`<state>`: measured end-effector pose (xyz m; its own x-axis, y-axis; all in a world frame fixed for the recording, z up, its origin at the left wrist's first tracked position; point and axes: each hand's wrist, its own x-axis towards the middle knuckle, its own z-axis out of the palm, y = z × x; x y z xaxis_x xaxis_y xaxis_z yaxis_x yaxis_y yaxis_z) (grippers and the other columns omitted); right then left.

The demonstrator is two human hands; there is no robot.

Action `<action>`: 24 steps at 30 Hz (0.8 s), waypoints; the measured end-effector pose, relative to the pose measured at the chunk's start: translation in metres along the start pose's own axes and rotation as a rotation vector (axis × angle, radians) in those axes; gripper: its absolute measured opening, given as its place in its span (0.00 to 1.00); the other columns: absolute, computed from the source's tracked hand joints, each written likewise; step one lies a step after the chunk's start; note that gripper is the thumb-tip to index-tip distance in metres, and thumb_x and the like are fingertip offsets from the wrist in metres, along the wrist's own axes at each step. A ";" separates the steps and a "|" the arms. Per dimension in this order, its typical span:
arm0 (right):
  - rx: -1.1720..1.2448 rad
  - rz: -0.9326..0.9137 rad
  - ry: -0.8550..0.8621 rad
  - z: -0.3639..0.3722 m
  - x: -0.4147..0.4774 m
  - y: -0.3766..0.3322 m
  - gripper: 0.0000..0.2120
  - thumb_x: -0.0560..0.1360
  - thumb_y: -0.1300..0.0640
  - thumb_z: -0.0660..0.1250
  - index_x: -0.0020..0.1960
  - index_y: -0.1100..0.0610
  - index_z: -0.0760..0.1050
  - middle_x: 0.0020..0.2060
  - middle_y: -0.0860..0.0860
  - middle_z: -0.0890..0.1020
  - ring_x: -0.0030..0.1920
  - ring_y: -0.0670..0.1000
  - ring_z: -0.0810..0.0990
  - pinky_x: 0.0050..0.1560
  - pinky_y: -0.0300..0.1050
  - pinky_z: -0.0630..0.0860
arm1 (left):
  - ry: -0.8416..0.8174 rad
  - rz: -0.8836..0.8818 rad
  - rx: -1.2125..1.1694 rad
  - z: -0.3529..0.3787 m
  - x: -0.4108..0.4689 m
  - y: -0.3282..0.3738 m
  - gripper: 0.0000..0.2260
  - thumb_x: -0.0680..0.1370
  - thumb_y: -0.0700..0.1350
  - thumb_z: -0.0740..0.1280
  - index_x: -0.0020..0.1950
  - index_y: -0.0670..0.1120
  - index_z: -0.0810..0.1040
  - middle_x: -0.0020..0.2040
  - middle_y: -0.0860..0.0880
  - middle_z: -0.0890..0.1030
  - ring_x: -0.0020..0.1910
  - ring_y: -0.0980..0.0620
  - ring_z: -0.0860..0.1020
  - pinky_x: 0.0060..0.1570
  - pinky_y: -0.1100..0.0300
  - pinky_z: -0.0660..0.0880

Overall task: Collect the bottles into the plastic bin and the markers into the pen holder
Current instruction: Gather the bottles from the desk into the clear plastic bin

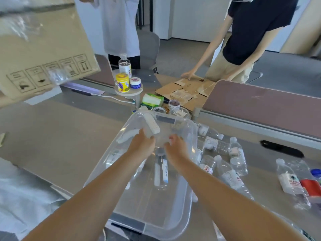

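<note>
My fingers point(152, 139) of both hands cup something clear (cannot tell what) inside the plastic bin point(189, 202); bottles point(238, 157) look light, slippery, best gripped mid-body

Both hands are blurring, mid-frame: left hand point(142, 143), right hand point(175, 146); grip w/ the clear thing btwn them is staying unreadable. Plastic bin point(188, 202) is getting cut off at bottom edge. Bottle labels point(289, 183), lower right, are reading too small.

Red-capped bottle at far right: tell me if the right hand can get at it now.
Probably yes. The right hand is over the bin, and only low-lying bottles lie between it and the red-capped bottle.
</note>
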<state>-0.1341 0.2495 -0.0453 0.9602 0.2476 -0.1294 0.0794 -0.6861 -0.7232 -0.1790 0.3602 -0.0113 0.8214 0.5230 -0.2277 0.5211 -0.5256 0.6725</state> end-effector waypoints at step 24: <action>-0.475 0.593 -0.122 -0.233 -0.138 0.345 0.27 0.72 0.59 0.65 0.70 0.55 0.63 0.63 0.57 0.67 0.66 0.60 0.66 0.61 0.54 0.73 | -0.477 0.214 0.246 0.293 -0.110 0.146 0.22 0.78 0.46 0.59 0.72 0.45 0.64 0.66 0.42 0.73 0.65 0.42 0.72 0.60 0.56 0.69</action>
<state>-0.1772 -0.1803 -0.1189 0.8437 -0.1986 -0.4987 -0.3063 -0.9411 -0.1435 -0.1254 0.0293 -0.0950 0.8983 0.0573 -0.4356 0.3236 -0.7570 0.5676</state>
